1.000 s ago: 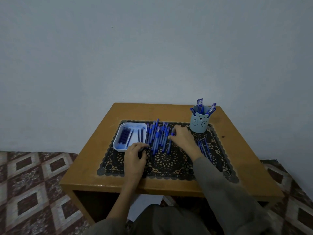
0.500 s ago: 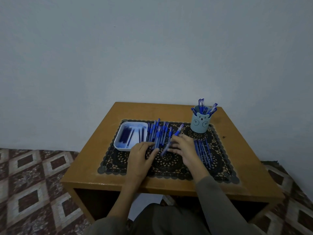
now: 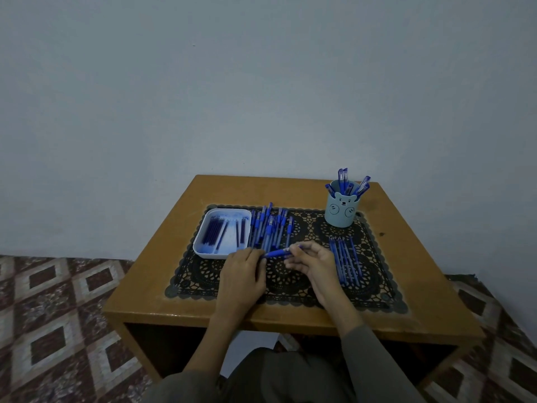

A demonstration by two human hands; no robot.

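While the left hand (image 3: 243, 271) and right hand (image 3: 315, 264) pinched one pen (image 3: 276, 253), a jerky pull could have scattered the pile (image 3: 268, 228)

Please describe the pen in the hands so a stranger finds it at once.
On the wooden table, over the dark lace mat, the left hand and right hand hold one blue pen crosswise. The loose pens nearby all lie lengthwise.
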